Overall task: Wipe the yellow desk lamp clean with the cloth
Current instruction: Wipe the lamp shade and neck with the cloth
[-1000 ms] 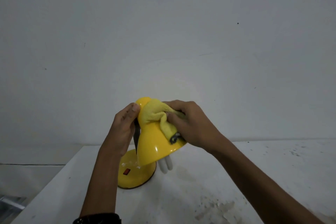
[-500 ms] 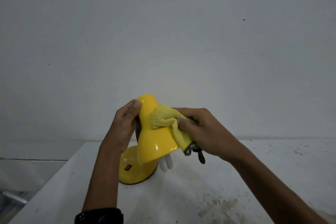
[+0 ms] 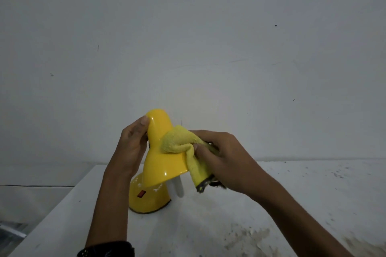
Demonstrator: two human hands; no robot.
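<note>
The yellow desk lamp [image 3: 161,162] stands near the left part of a white table, its round base [image 3: 146,200] with a red switch below the tilted shade. A white bulb [image 3: 177,189] pokes out under the shade. My left hand [image 3: 131,148] grips the back of the shade near its top, thumb on the dome. My right hand [image 3: 221,158] holds a yellow cloth [image 3: 179,144] bunched against the shade's right side. The cloth's dirty dark end hangs below the hand.
The white table [image 3: 271,204] is stained with grey smudges at the lower right. Its left edge drops off beside the lamp. A plain white wall [image 3: 188,48] stands close behind. A dark watch [image 3: 106,249] sits on my left wrist.
My right hand has slid the cloth from the top of the shade down its right side. The left hand has kept its hold on the shade.
</note>
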